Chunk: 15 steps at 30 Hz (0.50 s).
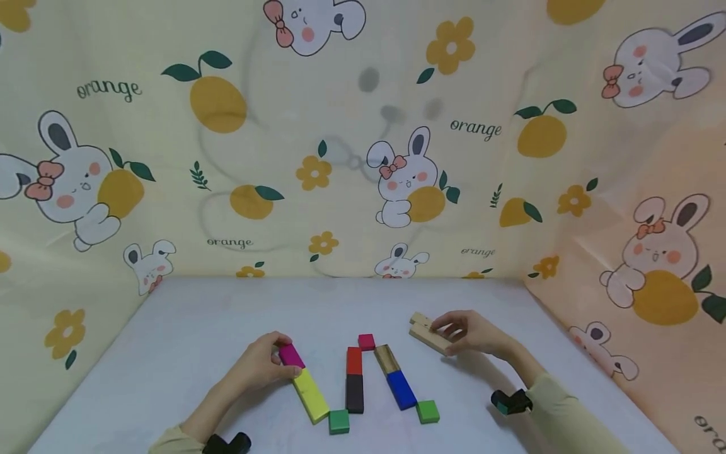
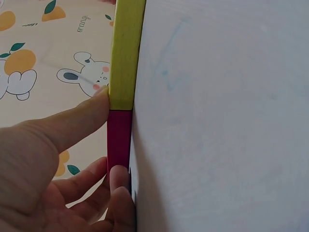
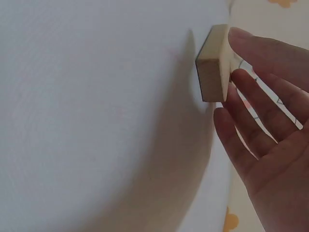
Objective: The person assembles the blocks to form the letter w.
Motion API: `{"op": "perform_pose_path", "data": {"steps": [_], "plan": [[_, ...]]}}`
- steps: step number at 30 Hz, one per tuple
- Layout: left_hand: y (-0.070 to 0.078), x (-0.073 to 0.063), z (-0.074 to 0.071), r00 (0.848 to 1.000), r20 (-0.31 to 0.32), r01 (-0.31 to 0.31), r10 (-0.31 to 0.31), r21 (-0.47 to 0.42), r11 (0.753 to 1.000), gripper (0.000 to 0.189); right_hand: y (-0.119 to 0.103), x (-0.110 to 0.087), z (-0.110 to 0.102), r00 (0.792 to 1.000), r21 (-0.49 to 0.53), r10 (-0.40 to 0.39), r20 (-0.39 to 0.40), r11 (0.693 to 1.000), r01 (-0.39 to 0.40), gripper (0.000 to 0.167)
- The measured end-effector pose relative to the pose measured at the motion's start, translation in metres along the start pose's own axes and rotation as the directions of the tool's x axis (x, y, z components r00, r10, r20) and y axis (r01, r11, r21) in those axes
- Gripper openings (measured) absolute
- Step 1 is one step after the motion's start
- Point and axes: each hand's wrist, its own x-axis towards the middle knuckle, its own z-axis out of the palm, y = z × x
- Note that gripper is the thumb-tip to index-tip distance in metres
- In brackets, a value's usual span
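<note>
My left hand point(image 1: 263, 362) pinches a magenta block point(image 1: 292, 355), thumb at its joint with the yellow block point(image 1: 311, 396) and fingers round its far end. In the left wrist view, the yellow block point(image 2: 126, 58) and magenta block point(image 2: 119, 140) meet end to end. At the right, my right hand point(image 1: 473, 332) holds a plain wooden block point(image 1: 429, 337) by its near end, thumb on one side and fingers on the other. Behind that block lies another plain wooden piece point(image 1: 421, 318). The right wrist view shows the wooden block point(image 3: 213, 79) between thumb and fingers.
Between the hands lie a green block point(image 1: 339, 422), a red block point(image 1: 354, 360) above a dark brown one point(image 1: 355, 394), and a small pinkish-red block point(image 1: 367, 342). A tan block point(image 1: 387, 359) slants into a blue block point(image 1: 401, 389), with another green block point(image 1: 428, 412) at its end.
</note>
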Motion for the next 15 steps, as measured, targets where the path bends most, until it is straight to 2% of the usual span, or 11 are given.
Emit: {"op": "perform_pose_path", "data": {"steps": [4,12,15], "plan": [[-0.001,-0.002,0.000,0.999,0.002,0.036,-0.036,0.003,0.999,0.061,-0.001,0.001,0.003,1.000,0.013,-0.002,0.013,1.000,0.002,0.059],[-0.002,0.001,0.001,1.000,-0.001,0.028,-0.028,-0.010,1.000,0.062,-0.004,0.001,0.009,0.997,0.123,0.019,0.071,0.992,-0.028,0.066],[-0.003,0.002,0.001,0.999,0.001,0.040,-0.040,-0.015,0.999,0.061,-0.004,0.004,0.011,0.997,0.115,0.000,0.078,0.993,-0.009,0.069]]}}
